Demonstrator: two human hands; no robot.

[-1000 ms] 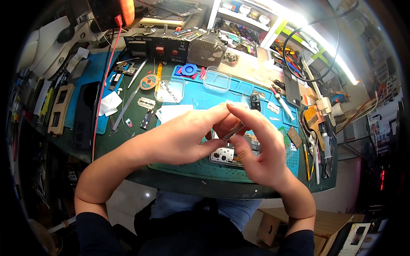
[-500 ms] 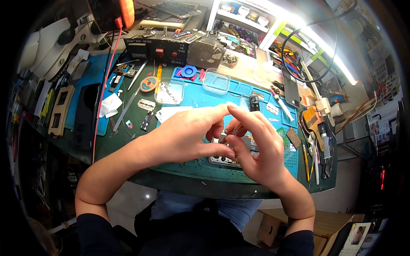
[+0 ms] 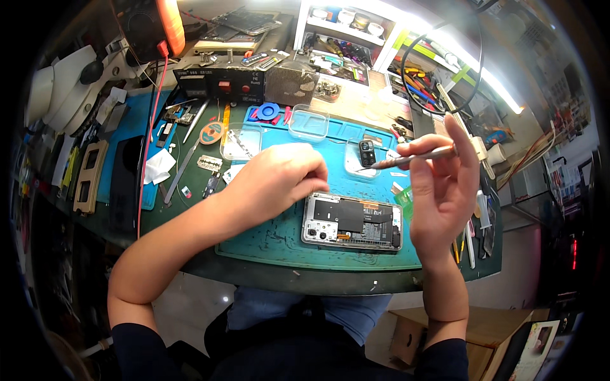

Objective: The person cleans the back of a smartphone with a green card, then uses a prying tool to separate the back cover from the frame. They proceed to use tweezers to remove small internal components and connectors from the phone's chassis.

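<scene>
An opened phone [image 3: 351, 222] lies on the blue work mat [image 3: 273, 244] in front of me, its black inner parts and silver frame showing. My right hand [image 3: 441, 184] is raised to the right of the phone, closed on a slim screwdriver [image 3: 416, 157]. The thin tip of the screwdriver points left, over a clear plastic box with a black camera cover [image 3: 367, 153] in it. Just off the phone's upper left corner is my left hand [image 3: 276, 184], fingers curled and thumb pressed in. Whatever it may pinch is hidden.
Clear plastic boxes [image 3: 309, 122] stand at the back of the mat. On the left lie a solder reel [image 3: 211, 133], a razor blade [image 3: 210, 163], a dark phone [image 3: 127, 184] and a white tissue [image 3: 159, 166]. A black device with a red switch [image 3: 223, 86] stands behind. Hand tools [image 3: 471, 241] lie at the right.
My hands have parted from over the phone, uncovering it. The right hand has moved right and up with the screwdriver; the left has drawn back slightly left. The whole view has shifted slightly.
</scene>
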